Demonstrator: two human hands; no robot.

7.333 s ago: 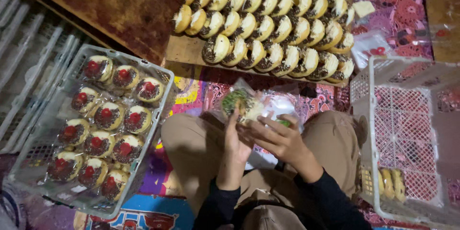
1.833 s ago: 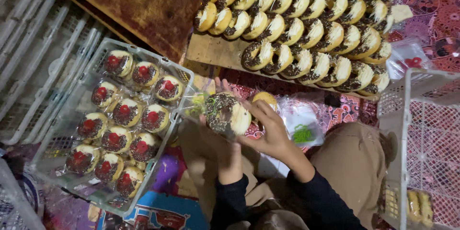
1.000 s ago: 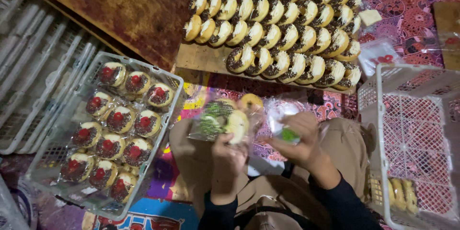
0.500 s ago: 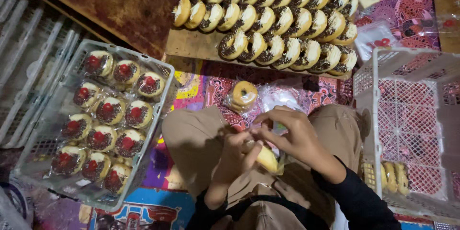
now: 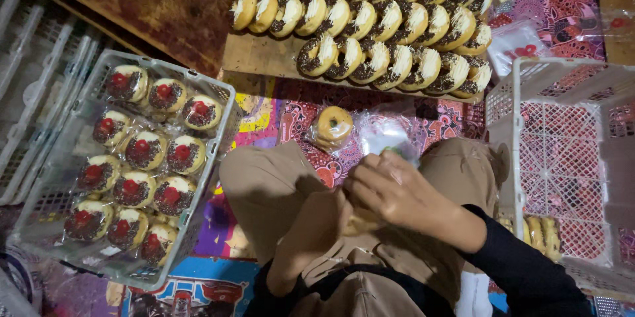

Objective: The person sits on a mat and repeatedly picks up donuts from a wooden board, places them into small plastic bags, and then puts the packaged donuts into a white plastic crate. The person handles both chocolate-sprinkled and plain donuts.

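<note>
- View looking down at a seated person's lap, knees in tan trousers; all places here are given from the lap.
- Left hand (image 5: 316, 228) and right hand (image 5: 395, 193) meet over the lap, fingers curled in around a small pale item (image 5: 360, 223). It is mostly hidden, so what it is cannot be told.
- Just beyond the knees, on a patterned mat, lie a wrapped doughnut (image 5: 333, 126) and a clear plastic bag (image 5: 387, 137) side by side.
- Further beyond the lap, a wooden board (image 5: 261, 59) carries rows of chocolate-topped doughnuts (image 5: 370, 16) standing on edge.
- To the lap's left, a grey plastic crate (image 5: 192, 234) holds wrapped doughnuts with red centres (image 5: 135, 158).
- To the lap's right, a white plastic crate (image 5: 562, 79) holds a few pale pastries (image 5: 539, 234) in its near corner.
</note>
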